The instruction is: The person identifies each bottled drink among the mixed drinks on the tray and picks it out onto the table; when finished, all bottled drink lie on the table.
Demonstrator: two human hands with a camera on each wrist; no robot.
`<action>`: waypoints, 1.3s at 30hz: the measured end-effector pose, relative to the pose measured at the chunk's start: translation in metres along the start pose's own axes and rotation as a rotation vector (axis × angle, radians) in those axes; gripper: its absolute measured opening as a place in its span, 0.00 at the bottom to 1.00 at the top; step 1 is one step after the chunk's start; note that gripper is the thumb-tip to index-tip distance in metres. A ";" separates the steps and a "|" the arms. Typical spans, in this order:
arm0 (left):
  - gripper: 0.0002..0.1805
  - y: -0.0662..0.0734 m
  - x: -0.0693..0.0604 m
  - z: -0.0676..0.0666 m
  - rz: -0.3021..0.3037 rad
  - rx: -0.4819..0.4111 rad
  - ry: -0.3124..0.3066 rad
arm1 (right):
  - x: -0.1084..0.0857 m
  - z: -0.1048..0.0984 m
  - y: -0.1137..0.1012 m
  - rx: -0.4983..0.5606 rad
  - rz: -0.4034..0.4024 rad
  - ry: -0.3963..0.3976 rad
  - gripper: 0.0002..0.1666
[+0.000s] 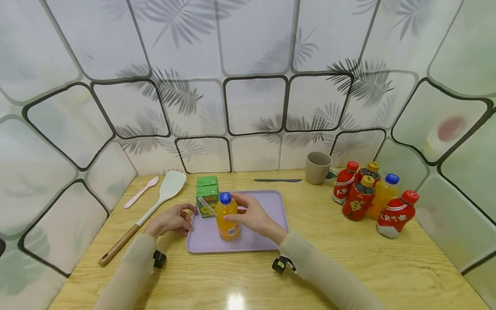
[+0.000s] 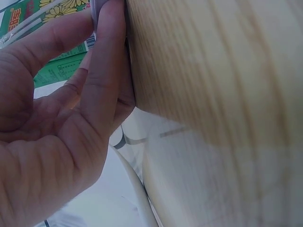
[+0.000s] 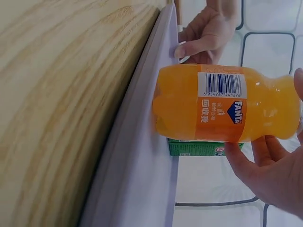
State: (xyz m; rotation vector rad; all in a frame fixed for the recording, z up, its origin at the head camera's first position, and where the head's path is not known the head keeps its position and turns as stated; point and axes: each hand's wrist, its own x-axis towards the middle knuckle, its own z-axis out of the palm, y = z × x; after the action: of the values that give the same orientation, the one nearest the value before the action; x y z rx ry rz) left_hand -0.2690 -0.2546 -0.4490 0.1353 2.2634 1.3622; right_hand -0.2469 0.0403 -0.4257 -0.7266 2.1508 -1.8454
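Note:
My right hand [image 1: 254,216] grips an orange Fanta bottle [image 1: 222,224] with a blue cap by its upper part. The bottle stands upright on a lavender tray [image 1: 273,206], its base at the tray surface in the right wrist view [image 3: 177,101]. At the tray's left side, my left hand [image 1: 170,220] pinches the rim, with its thumb at the edge in the right wrist view. Behind the bottle, two green drink cartons [image 1: 207,194] stand one behind the other on the tray's left part. A wrapped straw [image 1: 207,206] slants across the front carton.
Left of the tray lie a white spatula [image 1: 171,186] with a wooden handle and a pink spoon [image 1: 141,192]. A dark knife [image 1: 277,180] lies behind the tray, near a beige mug [image 1: 315,168]. Several drink bottles [image 1: 358,201] cluster at the right. A patterned curtain [image 1: 255,107] surrounds the table.

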 end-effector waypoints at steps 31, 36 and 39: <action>0.29 0.000 -0.004 0.002 0.013 -0.009 0.004 | -0.070 -0.109 -0.012 -0.123 -0.023 0.286 0.36; 0.29 0.000 -0.003 0.002 0.009 -0.017 0.013 | -0.084 -0.124 -0.013 -0.161 0.014 0.316 0.36; 0.29 0.000 -0.002 0.002 0.005 -0.019 0.013 | -0.090 -0.132 -0.014 -0.183 0.028 0.338 0.36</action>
State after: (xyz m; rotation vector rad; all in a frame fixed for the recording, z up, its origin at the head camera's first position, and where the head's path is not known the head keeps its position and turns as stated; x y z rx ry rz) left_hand -0.2663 -0.2535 -0.4487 0.1267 2.2615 1.3910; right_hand -0.2280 0.1977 -0.4007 -0.4383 2.5507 -1.8868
